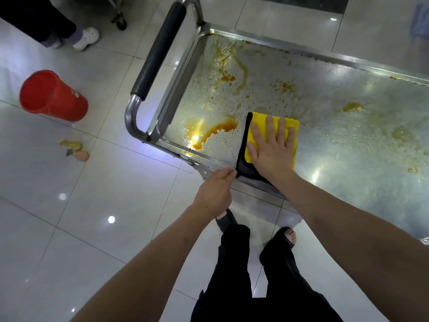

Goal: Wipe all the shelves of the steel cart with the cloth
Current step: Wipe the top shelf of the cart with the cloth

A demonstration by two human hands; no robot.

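Note:
The steel cart's top shelf (325,140) is wet and smeared with orange-brown stains; the biggest puddle (209,133) lies near its left front corner. A folded yellow cloth with a black underside (290,124) lies flat on the shelf by the front rim. My right hand (270,145) presses on it with straight, spread fingers. My left hand (214,191) is at the cart's front rim and pinches the cloth's black corner. The lower shelves are hidden under the top one.
The cart's push handle with a black grip (160,49) stands at the left end. On the glossy tiled floor are a red bucket (53,96), a broken egg (77,151), another person's foot (86,38) and a caster wheel (119,20). My own feet are just below the cart's rim.

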